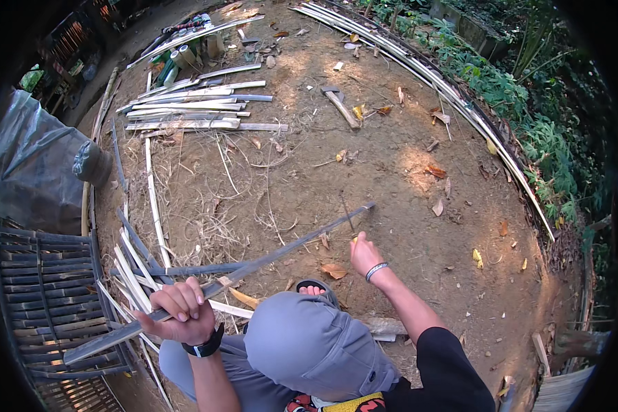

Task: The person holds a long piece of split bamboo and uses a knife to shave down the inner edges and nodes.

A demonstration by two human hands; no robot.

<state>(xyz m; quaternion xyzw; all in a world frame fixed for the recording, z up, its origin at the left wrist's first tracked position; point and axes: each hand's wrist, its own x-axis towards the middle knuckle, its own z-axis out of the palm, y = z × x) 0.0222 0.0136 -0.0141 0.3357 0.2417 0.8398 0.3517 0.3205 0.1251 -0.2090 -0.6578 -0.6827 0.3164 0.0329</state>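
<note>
A long dark-skinned bamboo strip (281, 255) slants from the lower left up to the middle of the ground. My left hand (183, 312) is closed around its lower part, a dark band at the wrist. Near the strip's far end, my right hand (366, 255) grips a knife (348, 214), its fingers wrapped round the handle. The thin blade points away from me and crosses close to the strip; whether they touch I cannot tell. My knee in grey trousers (316, 343) rises between the two arms, hiding part of the ground.
Split bamboo strips (185, 110) lie piled at the far left, near cut bamboo tubes (178, 56). A wooden-handled hatchet (342, 110) rests on the soil. Long poles (453, 96) border the plants at right. At left are a bamboo rack (51, 295) and plastic sheeting (34, 158).
</note>
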